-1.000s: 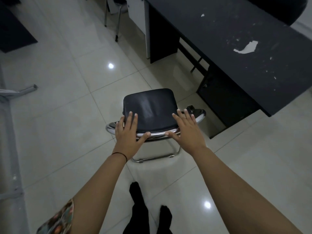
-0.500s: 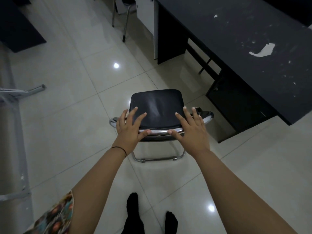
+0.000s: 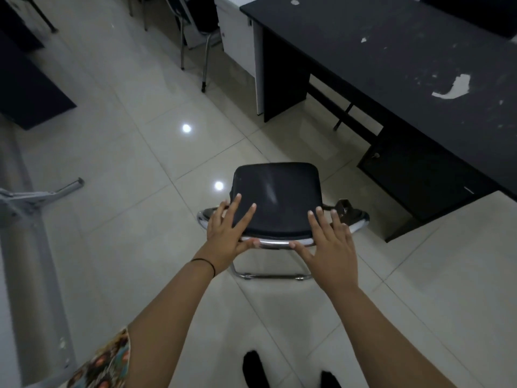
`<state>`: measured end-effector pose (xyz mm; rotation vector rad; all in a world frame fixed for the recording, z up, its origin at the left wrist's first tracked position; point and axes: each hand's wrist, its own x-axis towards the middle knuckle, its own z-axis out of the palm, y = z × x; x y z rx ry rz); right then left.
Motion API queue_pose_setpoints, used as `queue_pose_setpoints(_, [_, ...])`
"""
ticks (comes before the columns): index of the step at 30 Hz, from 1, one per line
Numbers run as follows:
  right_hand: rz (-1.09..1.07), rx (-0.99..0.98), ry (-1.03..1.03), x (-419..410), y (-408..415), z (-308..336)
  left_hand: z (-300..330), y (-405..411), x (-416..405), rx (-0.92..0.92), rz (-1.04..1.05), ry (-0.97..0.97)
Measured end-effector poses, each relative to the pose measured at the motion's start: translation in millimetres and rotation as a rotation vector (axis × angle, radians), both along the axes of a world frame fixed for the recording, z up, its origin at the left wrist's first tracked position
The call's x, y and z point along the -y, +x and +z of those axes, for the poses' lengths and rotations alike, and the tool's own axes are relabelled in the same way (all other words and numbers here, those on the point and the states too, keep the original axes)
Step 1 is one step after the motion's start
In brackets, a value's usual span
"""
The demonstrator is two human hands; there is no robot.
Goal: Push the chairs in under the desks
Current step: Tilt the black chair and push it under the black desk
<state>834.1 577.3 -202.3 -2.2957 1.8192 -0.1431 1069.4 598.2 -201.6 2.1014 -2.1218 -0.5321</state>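
A black padded chair [image 3: 277,200] on a chrome tube frame stands on the tiled floor, left of the black desk [image 3: 391,60]. My left hand [image 3: 228,233] lies on its left rear edge, fingers spread over the pad and thumb on the chrome rail. My right hand [image 3: 331,245] rests the same way on its right rear edge. The desk's leg opening [image 3: 321,107] is beyond the chair to the right, with a dark drawer cabinet [image 3: 419,175] at its near end.
Another chair's metal legs [image 3: 205,63] stand by a white cabinet [image 3: 237,37] at the back. A dark desk [image 3: 25,88] is at the far left, a grey metal foot [image 3: 42,196] at the left edge. My dark feet [image 3: 253,371] show at the bottom.
Both hands stay on the chair's rear edge. The view has lifted, showing more of the desk and its opening, and my feet sit lower in the frame. The left fingers are spread wider.
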Motion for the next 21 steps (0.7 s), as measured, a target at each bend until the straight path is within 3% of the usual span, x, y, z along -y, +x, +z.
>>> queue_pose_setpoints(8, [-0.05,-0.036,-0.006,-0.2,16.5,-1.6,-8.4,22.2,8.6,0.019,-0.104,-0.034])
queue_pose_setpoints(21, [-0.112,0.101,-0.078,47.0,95.3,9.0,26.7,93.5,88.8,0.144,-0.202,0.081])
